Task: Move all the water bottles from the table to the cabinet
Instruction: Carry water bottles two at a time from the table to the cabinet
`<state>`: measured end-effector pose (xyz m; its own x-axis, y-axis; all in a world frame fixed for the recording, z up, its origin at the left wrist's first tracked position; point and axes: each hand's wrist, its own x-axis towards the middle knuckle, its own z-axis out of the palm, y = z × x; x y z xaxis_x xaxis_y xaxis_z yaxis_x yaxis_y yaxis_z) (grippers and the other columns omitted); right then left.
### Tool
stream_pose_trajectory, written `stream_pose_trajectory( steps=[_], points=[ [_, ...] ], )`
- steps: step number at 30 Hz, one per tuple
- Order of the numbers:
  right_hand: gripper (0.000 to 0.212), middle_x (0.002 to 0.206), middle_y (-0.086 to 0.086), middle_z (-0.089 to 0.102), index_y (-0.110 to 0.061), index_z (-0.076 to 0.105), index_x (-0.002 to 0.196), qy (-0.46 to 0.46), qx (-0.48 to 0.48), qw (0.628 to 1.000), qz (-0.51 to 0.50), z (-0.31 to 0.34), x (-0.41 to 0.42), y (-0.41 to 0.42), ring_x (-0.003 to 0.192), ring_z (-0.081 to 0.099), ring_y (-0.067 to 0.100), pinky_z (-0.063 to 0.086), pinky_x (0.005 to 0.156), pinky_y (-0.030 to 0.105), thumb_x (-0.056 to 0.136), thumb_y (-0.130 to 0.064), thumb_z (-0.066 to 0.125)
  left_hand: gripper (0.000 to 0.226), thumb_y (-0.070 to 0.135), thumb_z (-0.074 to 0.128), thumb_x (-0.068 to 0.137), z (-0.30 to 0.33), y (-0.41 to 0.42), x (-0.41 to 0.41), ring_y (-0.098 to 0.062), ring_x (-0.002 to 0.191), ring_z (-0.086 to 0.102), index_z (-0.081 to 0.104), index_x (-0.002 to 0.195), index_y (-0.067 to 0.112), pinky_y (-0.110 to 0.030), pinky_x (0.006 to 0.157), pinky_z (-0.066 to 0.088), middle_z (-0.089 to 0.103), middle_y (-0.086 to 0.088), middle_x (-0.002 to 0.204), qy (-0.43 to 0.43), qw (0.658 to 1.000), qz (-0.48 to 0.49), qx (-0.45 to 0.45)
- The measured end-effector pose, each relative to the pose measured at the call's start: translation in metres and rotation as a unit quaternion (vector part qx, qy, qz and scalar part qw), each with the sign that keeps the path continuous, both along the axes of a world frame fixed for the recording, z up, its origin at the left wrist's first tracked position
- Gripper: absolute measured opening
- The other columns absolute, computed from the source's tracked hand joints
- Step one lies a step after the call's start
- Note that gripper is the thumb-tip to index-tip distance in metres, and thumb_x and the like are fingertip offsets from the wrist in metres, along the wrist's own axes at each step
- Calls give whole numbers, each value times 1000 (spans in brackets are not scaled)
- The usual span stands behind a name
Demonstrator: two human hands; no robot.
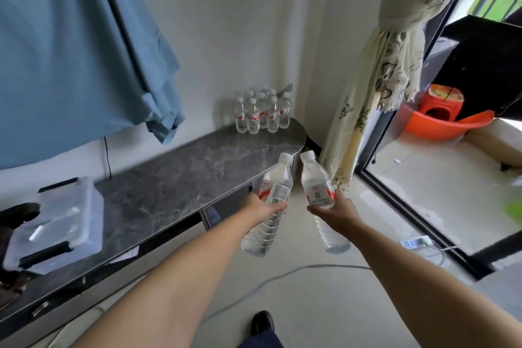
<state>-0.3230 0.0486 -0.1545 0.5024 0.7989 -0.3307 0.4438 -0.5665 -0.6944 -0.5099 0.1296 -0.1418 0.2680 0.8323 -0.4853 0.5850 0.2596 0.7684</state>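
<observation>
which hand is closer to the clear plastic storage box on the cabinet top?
Left. The left hand holds a bottle just off the cabinet's front edge, right of the storage box. The right hand, also holding a bottle, is farther right.

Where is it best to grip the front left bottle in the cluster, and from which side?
Probably the labelled middle of the front left bottle, from the front left. It stands upright at the cluster's outer corner, so those sides are free; others crowd its right and back. Both hands are full now.
</observation>
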Motion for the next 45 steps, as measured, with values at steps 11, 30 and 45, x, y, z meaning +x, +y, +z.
stream_pose_trajectory(
  steps=[11, 30, 45],
  points=[
    [64, 112, 10, 62, -13, 49, 115, -12, -10, 999, -37, 7, 91, 159, 102, 61, 31, 51, 87, 41, 67, -44, 78, 58, 44, 79, 72, 4, 157, 89, -22, 106, 64, 61, 120, 16, -27, 88, 47, 68, -3, 116, 20, 1000, -22, -7],
    [59, 104, 7, 65, -18, 44, 120, -10, -118, 989, 90, -48, 239, 452, 96, 63, 32, 52, 88, 44, 74, -45, 69, 60, 28, 83, 72, -68, 399, 228, -24, 101, 63, 57, 123, 9, -28, 85, 46, 67, -10, 118, 12, 979, 190, -74],
    [75, 113, 0, 64, -28, 40, 137, 99, -86, 991, 8, -190, 251, 607, 91, 58, 20, 49, 80, 32, 73, -31, 80, 45, 18, 84, 70, -211, 559, 258, -21, 93, 65, 63, 108, 10, -29, 80, 51, 69, -2, 99, 2, 959, 282, -10]
  ],
)
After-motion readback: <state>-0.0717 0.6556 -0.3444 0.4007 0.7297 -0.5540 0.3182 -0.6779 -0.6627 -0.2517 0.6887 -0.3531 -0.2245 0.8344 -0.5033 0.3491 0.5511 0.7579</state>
